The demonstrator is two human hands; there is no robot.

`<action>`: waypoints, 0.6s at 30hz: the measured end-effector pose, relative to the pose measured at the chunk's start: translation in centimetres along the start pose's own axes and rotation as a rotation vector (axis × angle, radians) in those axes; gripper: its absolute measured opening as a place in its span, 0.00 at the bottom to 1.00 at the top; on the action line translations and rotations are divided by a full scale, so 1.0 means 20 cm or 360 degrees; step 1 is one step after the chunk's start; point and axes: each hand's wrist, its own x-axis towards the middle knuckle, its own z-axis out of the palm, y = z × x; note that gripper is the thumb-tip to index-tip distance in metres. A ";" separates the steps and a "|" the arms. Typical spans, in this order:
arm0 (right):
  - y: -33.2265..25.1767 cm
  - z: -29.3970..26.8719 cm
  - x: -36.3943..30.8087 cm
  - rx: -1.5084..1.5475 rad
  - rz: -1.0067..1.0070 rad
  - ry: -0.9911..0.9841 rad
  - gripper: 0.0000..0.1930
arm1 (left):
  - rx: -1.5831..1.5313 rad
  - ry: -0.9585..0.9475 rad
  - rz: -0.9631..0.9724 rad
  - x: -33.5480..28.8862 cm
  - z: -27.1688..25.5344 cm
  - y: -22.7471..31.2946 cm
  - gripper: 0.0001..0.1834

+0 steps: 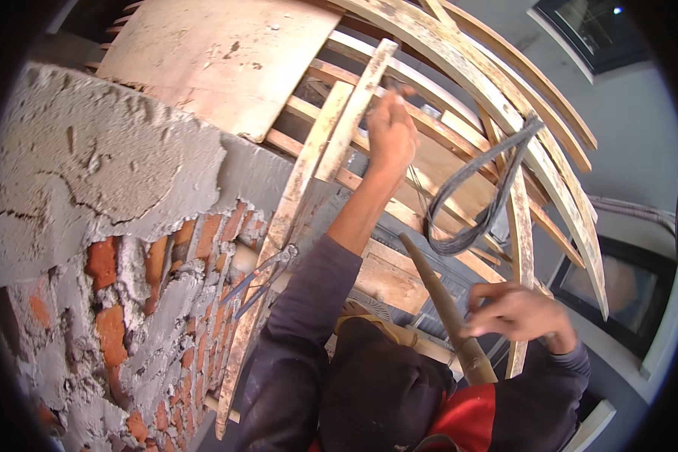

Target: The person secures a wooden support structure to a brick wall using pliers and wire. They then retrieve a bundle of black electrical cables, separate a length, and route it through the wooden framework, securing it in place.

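Observation:
My left hand [392, 135] reaches up to the wooden slats, its fingers closed. A small dark object [399, 86] juts out past the fist; its kind is unclear. On the right, my right hand [517, 310] is curled with thumb and fingers drawn together beside a round wooden pole [446, 305]. Whatever lies in its grip is hidden. Pincers with blue handles [261, 277] hang on a long pale batten [297, 192] left of my left forearm. A looped bundle of grey wire [459, 177] hangs over the curved timber [497, 90] between and beyond my hands.
A rough wall of brick and grey mortar [113, 301] fills the left side. Above it lies a plywood sheet [226, 60]. Crossed battens [520, 256] form a curved frame with gaps. Dark-framed windows [618, 294] stand in the grey wall at the right.

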 end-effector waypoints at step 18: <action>-0.09 -0.08 -0.10 0.0025 -0.0263 0.0774 0.11 | 0.0056 -0.0170 -0.0034 -0.04 -0.11 -0.02 0.12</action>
